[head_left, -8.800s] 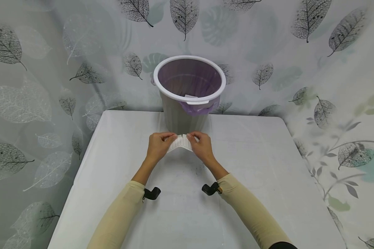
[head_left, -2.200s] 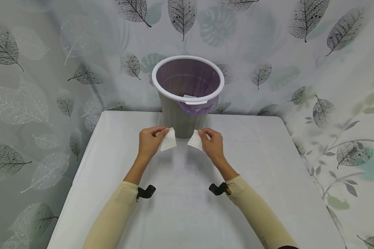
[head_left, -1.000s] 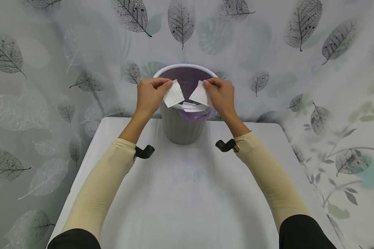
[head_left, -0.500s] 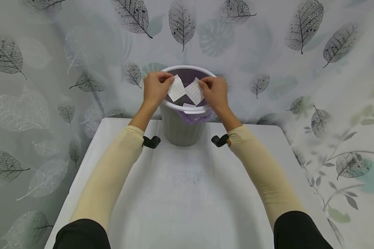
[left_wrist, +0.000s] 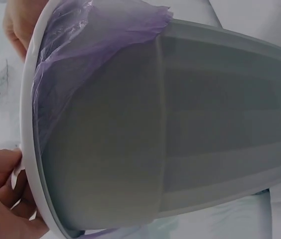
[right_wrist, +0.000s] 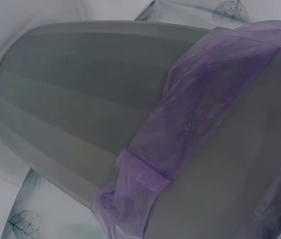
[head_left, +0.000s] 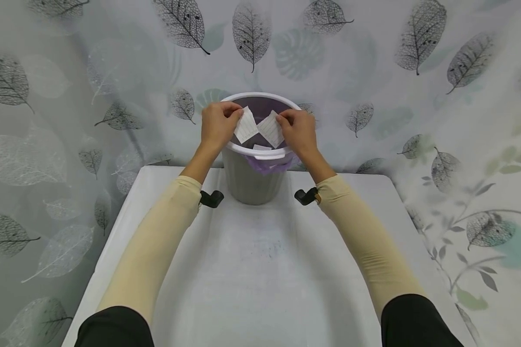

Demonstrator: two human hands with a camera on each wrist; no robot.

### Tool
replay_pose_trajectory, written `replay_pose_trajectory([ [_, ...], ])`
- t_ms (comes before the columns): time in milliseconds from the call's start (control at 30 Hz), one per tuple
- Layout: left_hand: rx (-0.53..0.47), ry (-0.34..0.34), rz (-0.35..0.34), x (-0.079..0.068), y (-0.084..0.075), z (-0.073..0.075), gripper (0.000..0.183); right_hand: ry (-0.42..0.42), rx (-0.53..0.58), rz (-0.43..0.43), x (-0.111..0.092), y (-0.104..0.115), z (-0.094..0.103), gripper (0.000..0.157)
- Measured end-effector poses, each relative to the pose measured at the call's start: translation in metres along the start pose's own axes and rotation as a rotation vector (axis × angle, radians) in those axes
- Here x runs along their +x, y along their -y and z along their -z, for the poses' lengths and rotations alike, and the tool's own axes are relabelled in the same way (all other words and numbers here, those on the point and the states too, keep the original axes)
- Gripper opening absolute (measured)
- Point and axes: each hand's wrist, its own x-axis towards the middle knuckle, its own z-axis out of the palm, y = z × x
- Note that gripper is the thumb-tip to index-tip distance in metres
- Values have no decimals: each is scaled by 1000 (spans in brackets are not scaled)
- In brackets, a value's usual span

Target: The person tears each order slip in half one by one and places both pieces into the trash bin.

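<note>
In the head view my left hand (head_left: 217,124) pinches a torn piece of lined paper (head_left: 246,126) between thumb and fingertips. Opposite it, a second lined piece (head_left: 271,129) is pinched in my right hand (head_left: 298,131). Both scraps hang over the mouth of a grey waste bin (head_left: 253,180), their inner corners meeting. The bin has a white rim and a purple bag liner (head_left: 269,166) folded over it. From the left wrist view, the left hand (left_wrist: 3,199) is right at the rim (left_wrist: 28,114). Bin wall (right_wrist: 80,99) and liner (right_wrist: 200,104) fill most of the right wrist view.
Another white scrap (head_left: 262,147) shows inside the bin near its front rim. The bin stands at the back of a white-covered table (head_left: 252,284), against a leaf-patterned curtain (head_left: 351,58). Small dark marks (head_left: 269,248) dot the cover.
Both hands held one paper strip low before the bin; it was then torn in two. The hands rose over the bin with the halves and drew closer together; lately they barely move.
</note>
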Motion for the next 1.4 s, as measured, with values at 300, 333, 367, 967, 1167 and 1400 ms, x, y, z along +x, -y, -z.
replay_pose_trajectory([
  [300, 21, 16, -5, 0, -1, 0, 15, 5, -27, 19, 0, 3, 1, 17],
  [333, 22, 18, -5, 0, -1, 0, 15, 7, -30, 21, 0, 3, 0, 17],
  [367, 23, 19, -5, -1, 0, 0, 14, 8, -31, 23, 0, 3, 0, 17],
  [967, 41, 49, -16, 1, -1, -1, 14, 62, -51, 22, -1, 2, 2, 19],
  [1167, 45, 57, -24, -1, -1, 2, 15, 92, -37, 35, -3, 2, 3, 19],
  [1400, 44, 73, -15, -4, 1, 6, 17, 84, -19, 62, -8, 0, 9, 18],
])
